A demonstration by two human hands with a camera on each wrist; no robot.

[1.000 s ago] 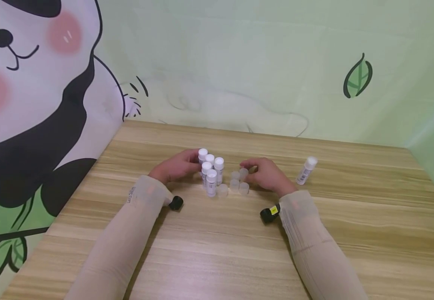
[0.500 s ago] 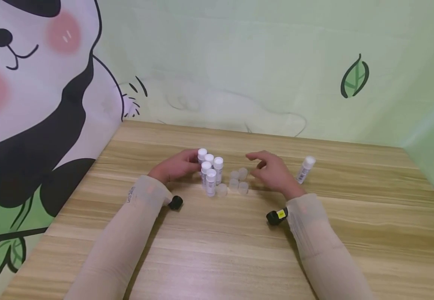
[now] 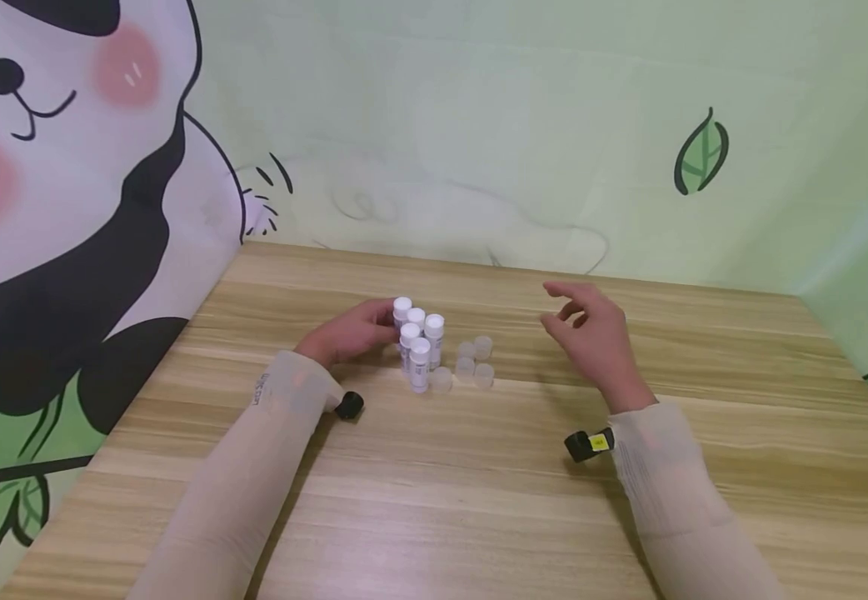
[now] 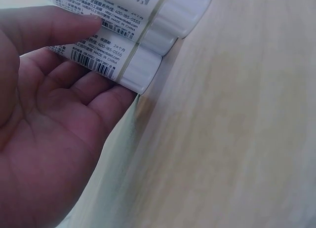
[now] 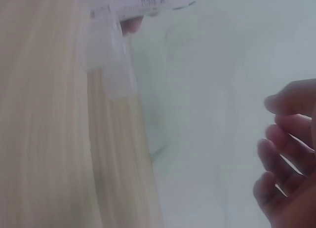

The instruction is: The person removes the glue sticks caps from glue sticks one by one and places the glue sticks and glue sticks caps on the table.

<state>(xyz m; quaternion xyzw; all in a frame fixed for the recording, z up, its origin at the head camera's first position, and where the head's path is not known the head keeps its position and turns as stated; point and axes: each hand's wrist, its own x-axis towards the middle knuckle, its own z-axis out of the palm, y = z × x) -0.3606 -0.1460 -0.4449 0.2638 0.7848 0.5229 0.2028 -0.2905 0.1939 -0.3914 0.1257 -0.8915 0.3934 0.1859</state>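
In the head view, several white glue sticks point(image 3: 420, 368) stand upright in a tight cluster on the wooden table. My left hand point(image 3: 350, 335) holds the cluster from its left side. The left wrist view has the thumb point(image 4: 74, 24) against one barcoded label and the other fingers along the far side of the sticks. To the right of the cluster, several small translucent caps point(image 3: 483, 376) sit on the tabletop. My right hand point(image 3: 591, 342) is raised farther right, fingers loosely bent and thumb apart from them, holding nothing. The separate glue stick on that side is hidden behind it.
The wooden table point(image 3: 419, 500) reaches back to a pale green wall point(image 3: 441, 125). A panda drawing point(image 3: 67, 208) covers the wall on the left. Both sleeves carry a small black wrist camera, the left one point(image 3: 349, 406) near the table's middle.
My right hand has left the translucent caps and moved to the right, now covering the lone glue stick from view. The left hand keeps its place at the cluster.
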